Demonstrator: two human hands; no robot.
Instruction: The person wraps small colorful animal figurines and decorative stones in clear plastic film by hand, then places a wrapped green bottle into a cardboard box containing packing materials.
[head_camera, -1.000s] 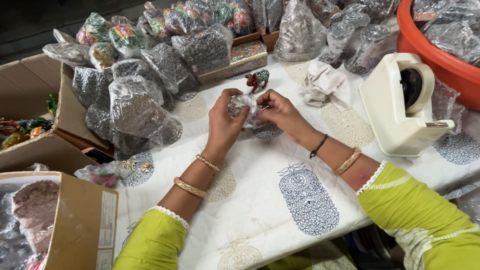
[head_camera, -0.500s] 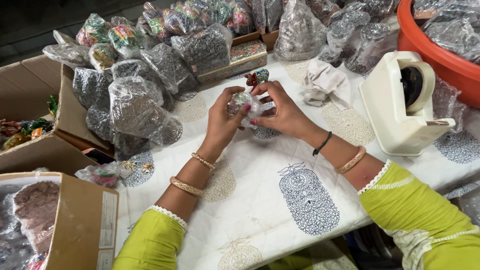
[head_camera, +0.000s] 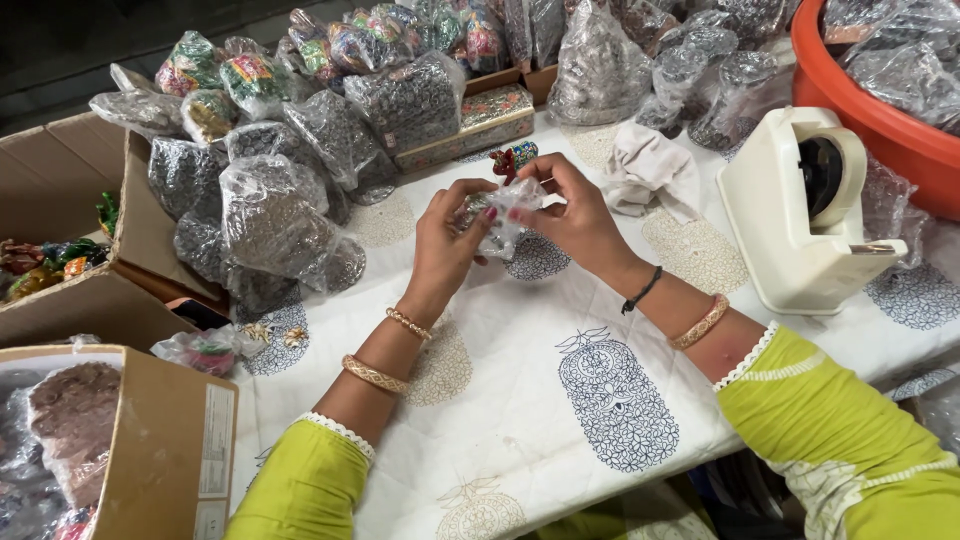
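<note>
Both my hands meet above the table's middle, each gripping the same small item wrapped in clear plastic (head_camera: 503, 222). My left hand (head_camera: 450, 240) pinches its left side with thumb and fingers. My right hand (head_camera: 565, 210) holds its top and right side. A small colourful painted figure (head_camera: 512, 159) stands on the cloth just behind the hands. Both wrists carry gold bangles, and the sleeves are lime green.
A white tape dispenser (head_camera: 800, 210) stands at the right, an orange tub (head_camera: 880, 110) behind it. Many plastic-wrapped items (head_camera: 270, 210) are heaped at the left and back. Cardboard boxes (head_camera: 150, 440) line the left edge. A crumpled white cloth (head_camera: 648, 170) lies near the dispenser.
My hands have shifted slightly, turning the wrapped item and working its plastic between the fingers; the item stays held above the same spot.
</note>
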